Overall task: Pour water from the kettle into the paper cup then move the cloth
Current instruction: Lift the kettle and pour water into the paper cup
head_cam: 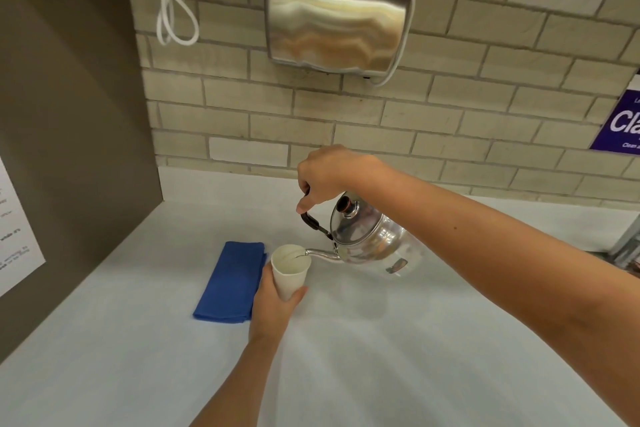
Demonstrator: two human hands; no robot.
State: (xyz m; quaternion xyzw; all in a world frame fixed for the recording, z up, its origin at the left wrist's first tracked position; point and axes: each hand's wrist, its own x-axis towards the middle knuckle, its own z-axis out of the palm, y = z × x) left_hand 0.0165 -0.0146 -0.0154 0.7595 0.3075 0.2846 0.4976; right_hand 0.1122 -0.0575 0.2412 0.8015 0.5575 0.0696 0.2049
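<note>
A person's right hand (pixel 332 177) is closed in a grip around the black handle of a shiny metal kettle (pixel 367 239), which is tipped so that its thin spout reaches down and left from that grip to the rim of a white paper cup (pixel 290 270). The left hand (pixel 273 302) has its grip wrapped around the lower part of the cup, holding it upright above the pale counter (pixel 381 357). Just left of that grip, a folded blue cloth (pixel 230 281) lies flat on the counter, partly behind the hand.

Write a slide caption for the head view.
Right hand tips kettle into paper cup held by left hand.
</note>
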